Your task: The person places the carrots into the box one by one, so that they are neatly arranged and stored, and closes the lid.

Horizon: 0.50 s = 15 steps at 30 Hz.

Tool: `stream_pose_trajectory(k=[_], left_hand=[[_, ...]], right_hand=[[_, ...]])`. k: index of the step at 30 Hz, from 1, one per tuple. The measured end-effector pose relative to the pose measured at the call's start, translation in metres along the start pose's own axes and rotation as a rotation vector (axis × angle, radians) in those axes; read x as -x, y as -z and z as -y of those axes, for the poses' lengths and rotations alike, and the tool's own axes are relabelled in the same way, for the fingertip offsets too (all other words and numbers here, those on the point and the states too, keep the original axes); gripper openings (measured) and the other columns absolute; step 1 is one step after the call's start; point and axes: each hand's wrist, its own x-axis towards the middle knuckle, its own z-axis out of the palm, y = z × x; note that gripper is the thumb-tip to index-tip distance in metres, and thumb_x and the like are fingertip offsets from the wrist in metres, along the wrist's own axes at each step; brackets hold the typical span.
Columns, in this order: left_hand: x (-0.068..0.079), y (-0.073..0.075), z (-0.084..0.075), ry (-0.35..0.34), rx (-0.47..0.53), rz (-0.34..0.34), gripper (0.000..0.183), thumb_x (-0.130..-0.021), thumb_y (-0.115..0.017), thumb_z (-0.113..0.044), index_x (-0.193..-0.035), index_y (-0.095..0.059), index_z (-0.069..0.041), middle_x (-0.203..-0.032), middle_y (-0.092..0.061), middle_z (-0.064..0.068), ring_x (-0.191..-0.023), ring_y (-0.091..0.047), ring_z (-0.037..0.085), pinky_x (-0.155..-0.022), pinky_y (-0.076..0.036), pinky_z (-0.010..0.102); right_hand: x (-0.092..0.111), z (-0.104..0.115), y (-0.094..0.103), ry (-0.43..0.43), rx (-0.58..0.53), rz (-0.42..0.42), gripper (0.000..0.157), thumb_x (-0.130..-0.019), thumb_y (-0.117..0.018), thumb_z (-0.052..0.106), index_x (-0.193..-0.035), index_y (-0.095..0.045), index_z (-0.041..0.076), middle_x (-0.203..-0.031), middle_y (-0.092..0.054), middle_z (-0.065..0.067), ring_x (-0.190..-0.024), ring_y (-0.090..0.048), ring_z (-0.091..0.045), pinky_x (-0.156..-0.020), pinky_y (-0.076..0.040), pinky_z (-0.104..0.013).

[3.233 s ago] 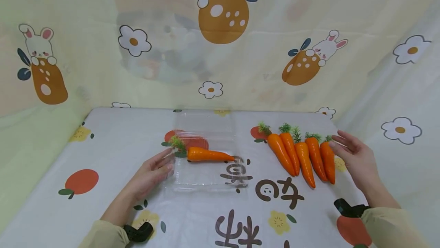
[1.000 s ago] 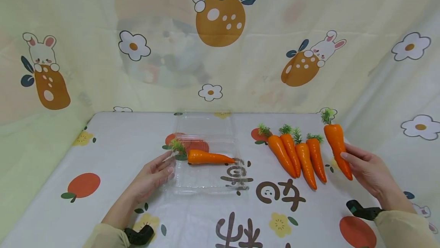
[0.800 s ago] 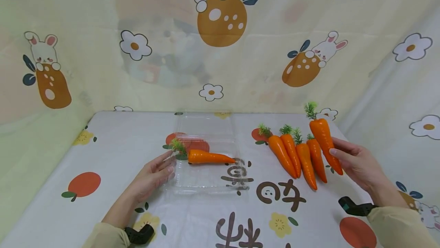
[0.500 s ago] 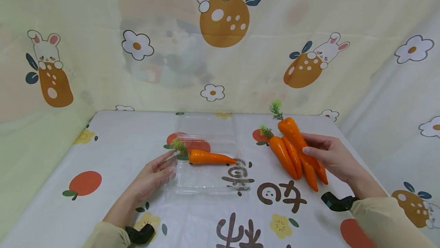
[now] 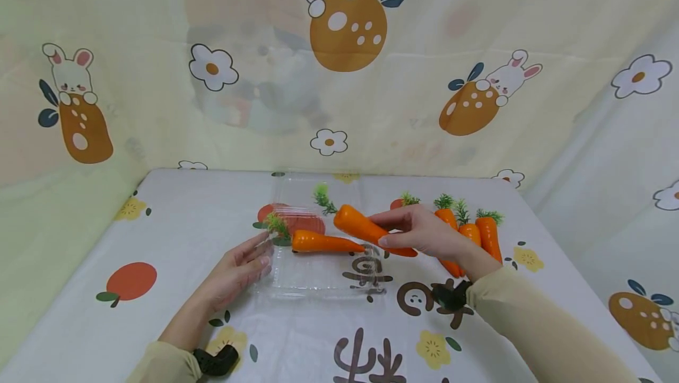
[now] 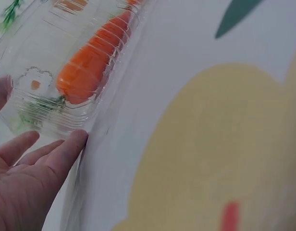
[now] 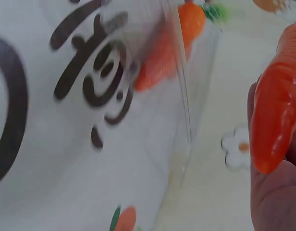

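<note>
The right hand [image 5: 419,233] pinches one orange carrot [image 5: 358,223] between thumb and fingers, near its thin end; the leafy top points to ten o'clock. This carrot is held mostly over the clear plastic box [image 5: 318,274], at about two o'clock from the lying carrot [image 5: 323,243] inside it. The left hand [image 5: 239,268] is at the nine o'clock side of the box, its fingers slightly spread; they seem to touch the wall, but transparent plastic is difficult to see. On the surface [image 5: 175,224], at three o'clock from the box, four other carrots [image 5: 489,235] are partly covered by the right hand.
</note>
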Motion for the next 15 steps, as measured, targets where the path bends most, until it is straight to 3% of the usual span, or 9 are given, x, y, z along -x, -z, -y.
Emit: stream_pose_trajectory(k=[4, 9, 15], left_hand=[[0.000, 0.002, 0.001, -0.013, 0.005, 0.011, 0.070, -0.107, -0.053, -0.015, -0.164, -0.014, -0.006, -0.169, -0.018, 0.023, -0.157, -0.020, 0.039, -0.114, -0.040, 0.036], [0.000, 0.003, 0.002, -0.019, 0.002, 0.012, 0.071, -0.107, -0.054, -0.015, -0.164, -0.014, -0.005, -0.168, -0.018, 0.024, -0.157, -0.020, 0.039, -0.113, -0.043, 0.034], [0.000, 0.003, 0.002, -0.022, -0.018, 0.008, 0.070, -0.106, -0.054, -0.016, -0.164, -0.016, -0.005, -0.168, -0.020, 0.025, -0.155, -0.024, 0.041, -0.114, -0.042, 0.038]], right_hand=[[-0.020, 0.011, -0.016, 0.027, 0.007, 0.082, 0.047, -0.095, -0.073, 0.019, -0.140, -0.064, 0.008, -0.132, -0.070, -0.011, -0.105, -0.066, -0.025, -0.089, -0.059, -0.027], [-0.039, 0.020, -0.032, -0.006, 0.027, 0.122, 0.045, -0.094, -0.073, 0.019, -0.138, -0.066, 0.012, -0.131, -0.071, -0.006, -0.106, -0.065, -0.020, -0.092, -0.058, -0.029], [-0.056, 0.022, -0.049, -0.017, 0.124, 0.173, 0.041, -0.093, -0.074, 0.014, -0.133, -0.070, 0.011, -0.122, -0.074, -0.004, -0.106, -0.066, -0.017, -0.095, -0.059, -0.030]])
